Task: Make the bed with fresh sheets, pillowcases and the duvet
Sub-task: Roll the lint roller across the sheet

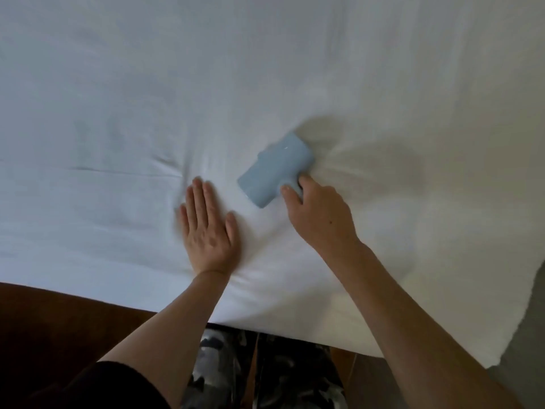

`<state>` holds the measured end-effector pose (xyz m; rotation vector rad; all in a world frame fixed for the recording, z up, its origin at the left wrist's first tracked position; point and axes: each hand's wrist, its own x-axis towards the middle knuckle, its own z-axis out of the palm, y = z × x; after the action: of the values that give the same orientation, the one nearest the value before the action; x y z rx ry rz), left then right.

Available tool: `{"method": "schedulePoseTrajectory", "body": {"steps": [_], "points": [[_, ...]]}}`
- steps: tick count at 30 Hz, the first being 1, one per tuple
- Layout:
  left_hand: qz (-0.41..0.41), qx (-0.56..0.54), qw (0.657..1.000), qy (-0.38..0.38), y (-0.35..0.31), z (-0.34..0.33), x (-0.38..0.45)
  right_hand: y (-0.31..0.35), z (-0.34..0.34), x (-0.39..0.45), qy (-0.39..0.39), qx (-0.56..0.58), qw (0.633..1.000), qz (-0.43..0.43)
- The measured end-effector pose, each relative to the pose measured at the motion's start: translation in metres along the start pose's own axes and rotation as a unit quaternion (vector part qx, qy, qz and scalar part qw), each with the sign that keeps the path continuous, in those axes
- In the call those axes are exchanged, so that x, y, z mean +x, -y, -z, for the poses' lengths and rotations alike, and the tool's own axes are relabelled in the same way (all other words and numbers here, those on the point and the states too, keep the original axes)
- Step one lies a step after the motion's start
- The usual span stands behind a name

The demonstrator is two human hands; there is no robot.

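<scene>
head view: a person leans over a bed, the left hand (pixel 208 231) laid flat with fingers straight on the white sheet (pixel 265 69), pinning the cloth near the near edge. just to its right, the right hand (pixel 317 214) curls its fingers around the handle of a pale blue handheld tool (pixel 274 169), its broad head pressed into the sheet so that creases fan out from it. what the tool is cannot be told for certain; it looks like a small steamer or smoothing brush. the sheet already covers the mattress across the whole frame and hangs over the near edge above a dark wooden floor (pixel 53 320). the work appears to be at the smoothing stage; no pillowcases or duvet are in sight, so those likely remain.
</scene>
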<state>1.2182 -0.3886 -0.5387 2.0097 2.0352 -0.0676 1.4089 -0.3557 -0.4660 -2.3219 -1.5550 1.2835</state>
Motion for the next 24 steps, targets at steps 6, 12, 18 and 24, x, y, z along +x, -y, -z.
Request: {"method": "schedulePoseTrajectory", "body": {"steps": [6, 12, 18, 24], "points": [[-0.003, 0.016, 1.0, 0.0, 0.04, 0.006, -0.004, 0.071, -0.006, 0.067, -0.008, 0.014, 1.0, 0.025], [-0.04, 0.026, 0.999, 0.006, 0.061, 0.011, -0.001, 0.057, -0.009, 0.052, -0.005, 0.022, 1.0, 0.02], [-0.022, 0.041, 0.999, 0.006, 0.089, 0.02, 0.016, -0.031, -0.004, -0.043, 0.035, 0.007, 0.997, -0.066], [-0.025, 0.033, 0.999, -0.008, 0.089, 0.024, 0.018, -0.081, 0.032, -0.07, 0.12, -0.017, 0.99, -0.07]]}}
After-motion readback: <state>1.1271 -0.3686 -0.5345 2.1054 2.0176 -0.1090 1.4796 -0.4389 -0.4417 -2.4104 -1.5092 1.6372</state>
